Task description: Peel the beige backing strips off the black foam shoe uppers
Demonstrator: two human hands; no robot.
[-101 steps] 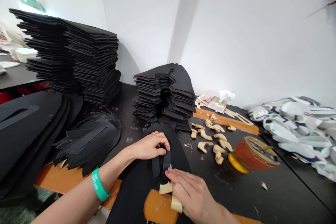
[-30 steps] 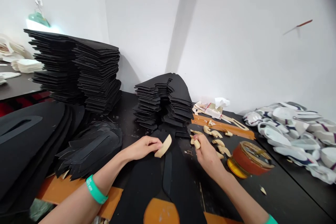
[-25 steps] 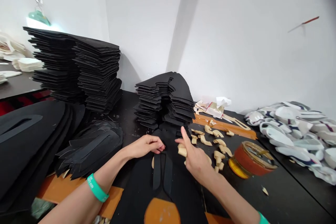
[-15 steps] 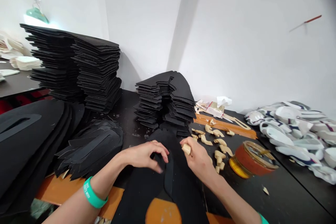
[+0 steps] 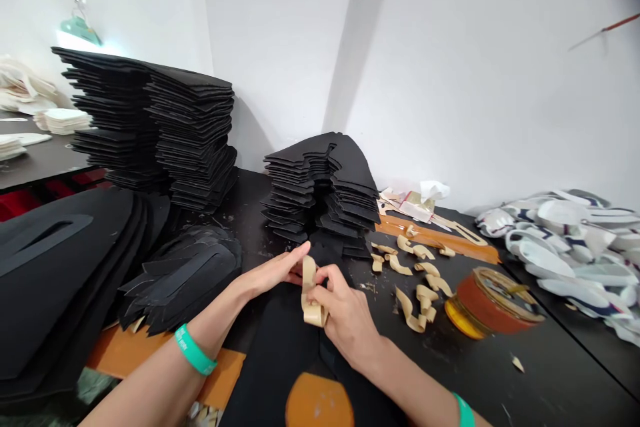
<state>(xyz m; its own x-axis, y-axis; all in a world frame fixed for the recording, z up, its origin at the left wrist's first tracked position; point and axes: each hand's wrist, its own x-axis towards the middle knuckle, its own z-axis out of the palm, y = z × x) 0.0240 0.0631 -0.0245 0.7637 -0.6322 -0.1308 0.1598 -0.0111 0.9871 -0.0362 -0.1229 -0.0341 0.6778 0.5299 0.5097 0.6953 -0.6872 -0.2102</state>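
My right hand pinches a curled beige strip between thumb and fingers, its free end standing up. Close on its left, my left hand has its fingers stretched out toward the strip. The strip and right hand hide some left fingertips, so contact with the strip is unclear. Below both hands lies a black, flat cut piece with a rounded opening at its near end, where an orange-brown surface shows through. Several more curled beige strips are scattered right of my right hand.
A stack of black cut pieces stands ahead, with a taller stack at back left. Fanned black pieces lie left. A round container with a reddish-brown band stands right, before a pile of white parts.
My right hand has moved left and turned, so the strip now hangs visibly from its fingers. My left hand has moved up and forward to meet it. The view has shifted slightly.
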